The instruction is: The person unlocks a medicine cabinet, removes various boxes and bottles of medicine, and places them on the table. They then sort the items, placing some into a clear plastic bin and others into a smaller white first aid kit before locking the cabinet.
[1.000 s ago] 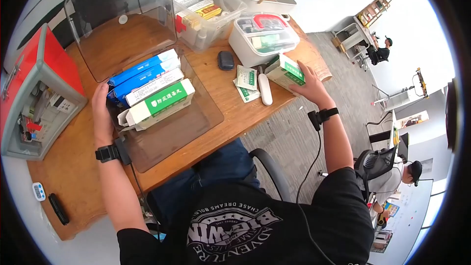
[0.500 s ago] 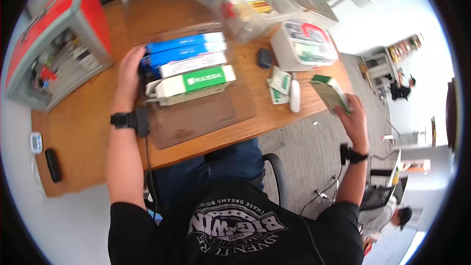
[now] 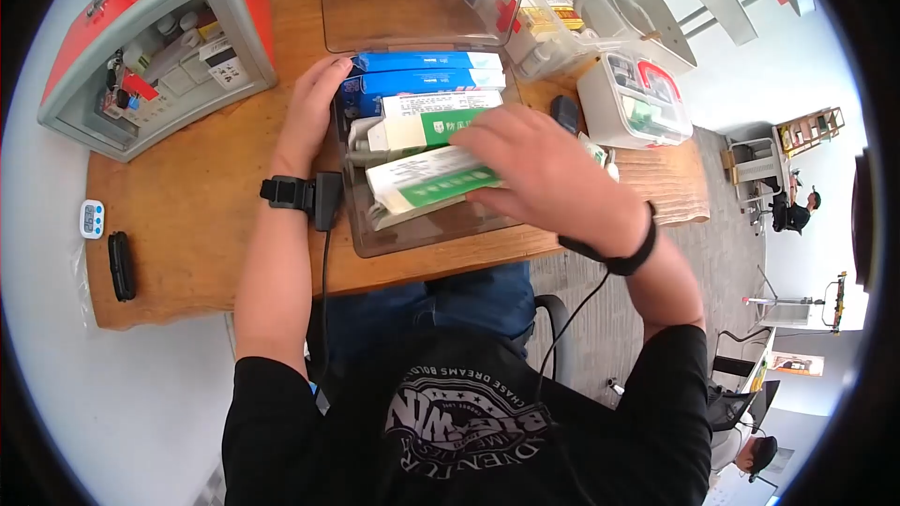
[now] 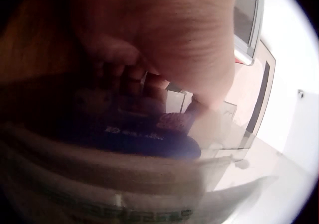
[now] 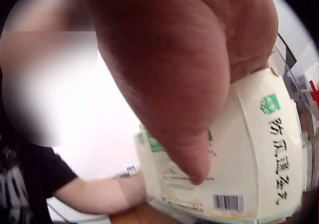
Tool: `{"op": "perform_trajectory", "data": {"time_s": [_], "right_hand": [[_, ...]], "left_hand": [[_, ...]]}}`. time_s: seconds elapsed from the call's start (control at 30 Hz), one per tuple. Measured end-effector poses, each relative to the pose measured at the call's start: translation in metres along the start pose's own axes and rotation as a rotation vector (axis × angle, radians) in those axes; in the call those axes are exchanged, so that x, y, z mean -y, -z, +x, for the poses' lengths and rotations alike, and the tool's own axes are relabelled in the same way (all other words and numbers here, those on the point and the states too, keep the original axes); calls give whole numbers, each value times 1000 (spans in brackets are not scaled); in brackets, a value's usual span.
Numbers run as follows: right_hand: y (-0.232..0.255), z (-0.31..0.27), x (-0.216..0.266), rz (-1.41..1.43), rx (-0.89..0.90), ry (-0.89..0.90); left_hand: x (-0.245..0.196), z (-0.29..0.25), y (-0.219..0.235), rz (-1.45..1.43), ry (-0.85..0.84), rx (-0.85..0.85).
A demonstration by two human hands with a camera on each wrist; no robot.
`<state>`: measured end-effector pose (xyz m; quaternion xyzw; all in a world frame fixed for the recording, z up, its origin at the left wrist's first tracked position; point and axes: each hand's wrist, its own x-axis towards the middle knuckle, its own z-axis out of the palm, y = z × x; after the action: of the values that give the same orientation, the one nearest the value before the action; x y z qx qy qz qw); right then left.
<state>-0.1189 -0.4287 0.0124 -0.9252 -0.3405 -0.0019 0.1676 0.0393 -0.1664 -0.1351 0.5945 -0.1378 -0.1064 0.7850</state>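
My right hand [image 3: 553,169] grips a white-and-green medicine box [image 3: 422,189], thumb on one face and fingers across the other. It is tilted low over the near part of a brown see-through plastic bin [image 3: 398,242]. Black characters and a barcode show on this box in the right wrist view. Inside the bin stand two blue boxes [image 3: 422,81], a white printed box [image 3: 445,103] and another green-and-white box [image 3: 412,131]. At the bin's left end my left hand [image 3: 314,103] holds the wall, its curled fingers [image 4: 132,79] close by a blue box.
A red-and-grey medicine cabinet [image 3: 244,9] stands to the left. Behind the bin is its raised clear lid [image 3: 422,0]. A white red-handled case [image 3: 633,103] and a clear box of medicines [image 3: 553,23] stand on the right. A small timer [image 3: 91,219] lies far left.
My right hand has lifted the green-and-white box off the table's right side and brought it left, over the bin. My left hand stays at the bin's end. The head view has shifted.
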Motion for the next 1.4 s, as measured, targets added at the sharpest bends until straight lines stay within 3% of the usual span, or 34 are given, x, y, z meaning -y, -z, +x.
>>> {"op": "perform_trajectory", "data": {"time_s": [0.07, 0.13, 0.2, 0.27, 0.33, 0.37, 0.43, 0.53, 0.6, 0.67, 0.73, 0.8, 1.03, 1.2, 1.27, 1.4], "right_hand": [[-19, 5, 11, -286, -90, -56], [-16, -1, 15, -232, -66, -112], [-1, -19, 16, 16, -176, -188], [3, -58, 0, 38, -249, -283], [-8, -103, -26, 32, -550, -688], [-16, -123, -36, 28, -551, -697], [-37, -158, -53, -164, -502, -1190], [-74, -194, -66, -61, -498, -1245], [-88, -195, -67, -81, -524, -1183], [-96, -183, -66, -327, -470, -1094], [-102, -173, -72, -231, -533, -1048], [-112, -169, -79, -328, -493, -975], [-121, -159, -58, -96, -607, -777], [-128, -155, -43, -90, -699, -767], [-126, -155, -44, 5, -838, -743], [-130, -162, -61, 29, -1009, -886]], "left_hand": [[0, 0, 0, 14, -26, -14], [3, 3, 2, 77, -59, -14], [9, 6, 8, 158, -99, -23], [3, 3, 4, 31, -41, 11], [3, 2, 0, 28, -47, -24], [5, 3, 1, 24, -43, -16], [7, 4, 4, 26, -33, -19], [7, 4, 5, 36, -25, -3], [5, 4, 2, -16, 12, -9], [6, 4, 4, 4, -32, -14], [4, 1, 3, 6, -30, -13], [2, 1, 1, -5, -36, -4], [3, 0, -2, 9, -41, -37], [2, 1, -2, -55, 3, -26], [9, 3, 4, -56, -1, -27], [11, 4, 4, -79, -22, -16]]}}
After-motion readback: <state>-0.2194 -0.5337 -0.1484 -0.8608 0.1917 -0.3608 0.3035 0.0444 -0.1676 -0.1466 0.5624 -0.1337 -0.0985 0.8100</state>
